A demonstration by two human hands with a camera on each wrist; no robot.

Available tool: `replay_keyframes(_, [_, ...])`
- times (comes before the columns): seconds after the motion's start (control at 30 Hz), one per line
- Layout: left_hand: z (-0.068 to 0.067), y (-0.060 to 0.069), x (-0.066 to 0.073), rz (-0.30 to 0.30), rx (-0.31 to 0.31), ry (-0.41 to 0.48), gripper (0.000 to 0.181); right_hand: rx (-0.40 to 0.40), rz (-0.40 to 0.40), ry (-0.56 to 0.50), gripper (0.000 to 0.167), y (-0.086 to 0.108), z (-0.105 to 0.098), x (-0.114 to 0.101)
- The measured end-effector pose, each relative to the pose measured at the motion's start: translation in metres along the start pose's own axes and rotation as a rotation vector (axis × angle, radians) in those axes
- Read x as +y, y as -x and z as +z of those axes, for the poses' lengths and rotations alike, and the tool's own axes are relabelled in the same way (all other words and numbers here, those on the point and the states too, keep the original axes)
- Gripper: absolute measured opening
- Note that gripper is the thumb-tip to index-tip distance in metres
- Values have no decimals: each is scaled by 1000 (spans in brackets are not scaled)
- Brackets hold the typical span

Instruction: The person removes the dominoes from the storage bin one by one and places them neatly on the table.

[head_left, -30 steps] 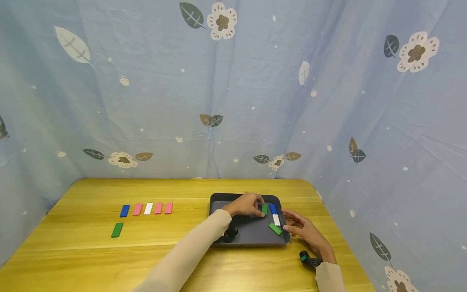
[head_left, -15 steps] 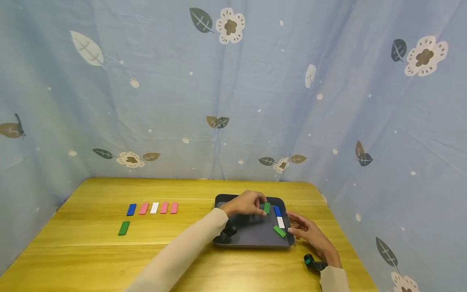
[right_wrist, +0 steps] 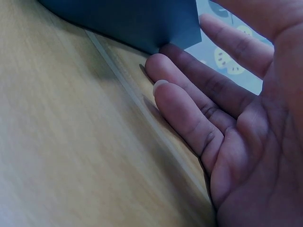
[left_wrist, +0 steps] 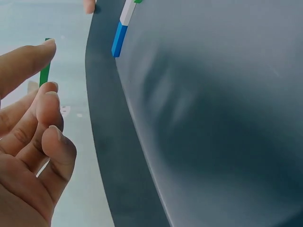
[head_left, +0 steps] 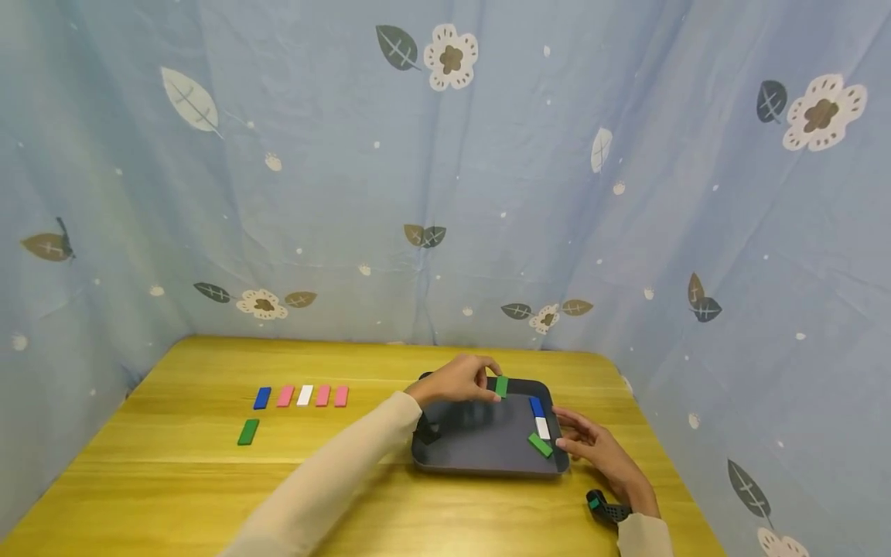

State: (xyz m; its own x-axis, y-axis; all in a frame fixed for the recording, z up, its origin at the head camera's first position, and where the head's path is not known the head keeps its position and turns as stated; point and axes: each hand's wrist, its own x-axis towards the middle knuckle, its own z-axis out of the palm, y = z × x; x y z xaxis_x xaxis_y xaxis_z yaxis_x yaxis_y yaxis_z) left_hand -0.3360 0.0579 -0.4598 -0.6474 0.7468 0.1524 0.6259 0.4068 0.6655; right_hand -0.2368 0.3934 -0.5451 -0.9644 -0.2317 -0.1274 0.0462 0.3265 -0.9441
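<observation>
My left hand [head_left: 461,379] pinches a green domino block [head_left: 502,387] between thumb and fingertips, raised above the back part of a dark grey tray [head_left: 480,437]. The held block shows as a thin green strip in the left wrist view. Inside the tray, along its right side, a blue block [head_left: 536,408] and a white block [head_left: 542,428] lie end to end. Another green block [head_left: 540,445] lies slanted just in front of them. My right hand [head_left: 599,450] is at the tray's right wall, fingers loosely extended; in the right wrist view fingertips reach the tray's outer side [right_wrist: 137,23].
To the left on the wooden table [head_left: 167,480] is a spaced row: a blue block [head_left: 261,398], pink blocks [head_left: 286,396] and a white block [head_left: 305,395]. A green block [head_left: 248,432] lies in front of that row. A patterned curtain [head_left: 334,193] hangs behind the table.
My left hand has lifted the green block up and back from near the blue block, toward the tray's far rim. My right hand stays by the tray. The head view has shifted slightly.
</observation>
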Motion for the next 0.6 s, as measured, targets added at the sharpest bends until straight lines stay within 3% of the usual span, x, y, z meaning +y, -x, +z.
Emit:
replay_keyframes(0.23, [-7,14,-1,-19,15,-14,45,-12,-4,-2,62,3,1,1])
replay_keyframes(0.6, [-28,38,-2,14,28,-42,46,0,11,-5,62,1,1,-1])
